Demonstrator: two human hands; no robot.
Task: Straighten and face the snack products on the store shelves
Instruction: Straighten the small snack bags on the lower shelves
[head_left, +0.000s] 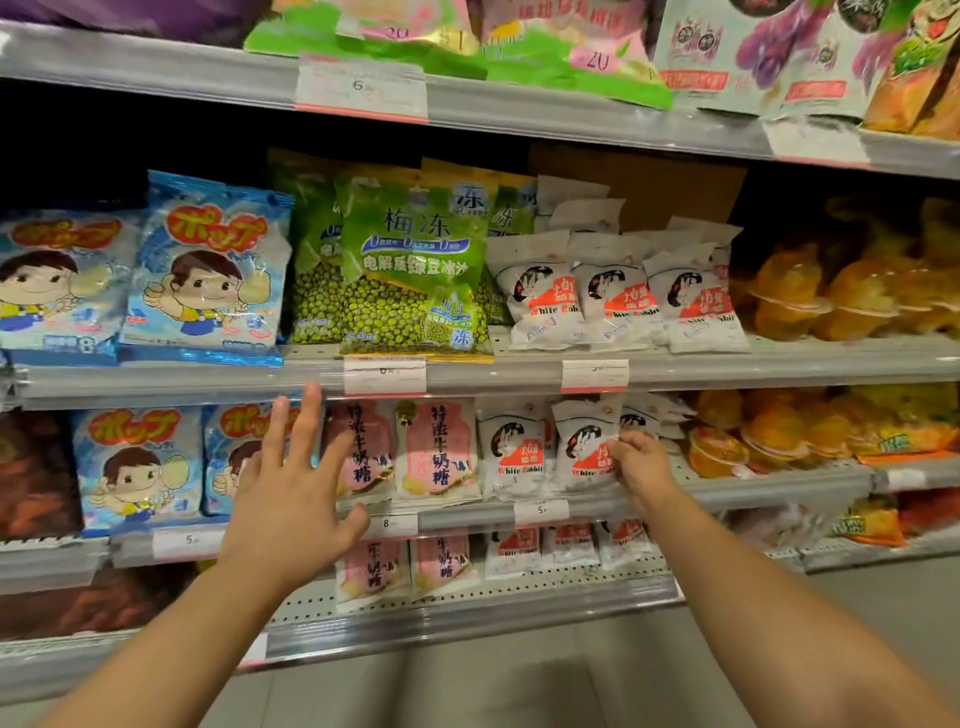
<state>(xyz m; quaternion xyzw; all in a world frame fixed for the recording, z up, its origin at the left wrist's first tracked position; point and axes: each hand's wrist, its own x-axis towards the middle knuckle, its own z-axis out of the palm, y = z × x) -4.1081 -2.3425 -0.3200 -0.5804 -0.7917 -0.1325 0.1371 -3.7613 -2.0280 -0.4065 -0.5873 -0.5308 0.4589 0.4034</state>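
Under my forearms is pale floor, then the grey perforated lip of the lowest shelf (467, 597) in a store aisle. My left hand (291, 499) is spread and released, fingers straight, raised in front of a blue cartoon-boy bag (228, 457) and a pink milk-candy bag (358, 447); I cannot tell whether it touches them. My right hand (641, 467) grasps the right edge of a White Rabbit bag (587, 447), fingers curled onto it, on the same shelf (779, 486). That row fronts two blue bags, two pink bags and two White Rabbit bags, with orange jelly cups (717, 452) to the right. One shelf up (779, 364) stand two blue bags, green mung-bean bags (410, 260) and three White Rabbit bags (618, 296) in front. Farthest, the top shelf (156, 67) carries green and purple packs.
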